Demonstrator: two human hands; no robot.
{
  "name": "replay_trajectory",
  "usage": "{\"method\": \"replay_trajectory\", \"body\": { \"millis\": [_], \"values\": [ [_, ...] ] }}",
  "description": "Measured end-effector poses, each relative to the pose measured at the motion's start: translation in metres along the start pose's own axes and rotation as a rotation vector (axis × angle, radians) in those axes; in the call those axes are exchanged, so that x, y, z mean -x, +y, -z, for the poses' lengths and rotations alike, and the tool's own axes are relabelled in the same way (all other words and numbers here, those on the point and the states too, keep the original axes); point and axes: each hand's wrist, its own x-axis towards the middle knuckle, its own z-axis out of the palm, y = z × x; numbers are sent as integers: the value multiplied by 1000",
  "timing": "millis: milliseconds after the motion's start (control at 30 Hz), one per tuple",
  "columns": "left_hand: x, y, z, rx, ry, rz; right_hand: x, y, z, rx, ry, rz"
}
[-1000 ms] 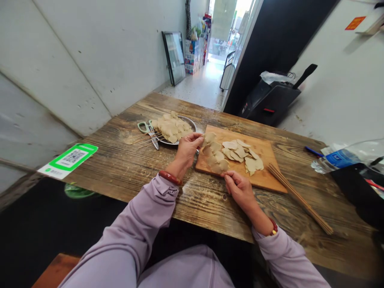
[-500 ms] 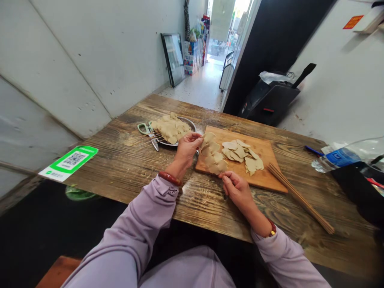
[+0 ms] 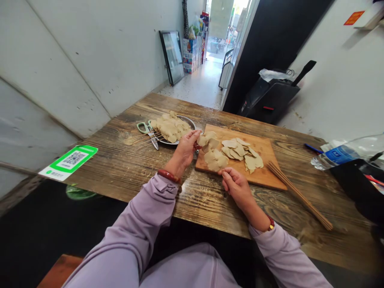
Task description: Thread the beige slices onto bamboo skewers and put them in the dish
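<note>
Beige held slices [image 3: 216, 159], skewers [image 3: 303, 197] overlapping board [image 3: 265, 146]

Green-bordered card [image 3: 69, 163]: well left of the left fingers [image 3: 194, 138]; bears a QR code [image 3: 73, 159] and a tick emblem [image 3: 49, 173], small print illegible.
Bottle label [image 3: 339, 155]: blue with white marking, well right of the right fingers [image 3: 226, 173]; wording unreadable.
Orange sign [image 3: 354, 18]: on the wall [image 3: 345, 72], far beyond and right of the right fingers; characters too small.
Cartons [image 3: 189, 56]: far beyond the left fingers; printed, lettering unreadable.
</note>
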Motion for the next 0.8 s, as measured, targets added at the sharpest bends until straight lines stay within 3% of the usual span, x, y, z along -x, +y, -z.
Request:
{"method": "replay_trajectory", "body": {
  "millis": [200,500,633,800],
  "values": [
    [5,-2,-3,-2,-194,112,-1,-1,2,-106,15,-65],
    [0,4,6,-173,-159,17,0,-1,5,-87,-32,-67],
    [0,8,9,-133,-186,120,0,-1,6,2,-28,-27],
    [2,4,0,30,-175,209,-3,1,3,15,29,-6]
  ]
}}
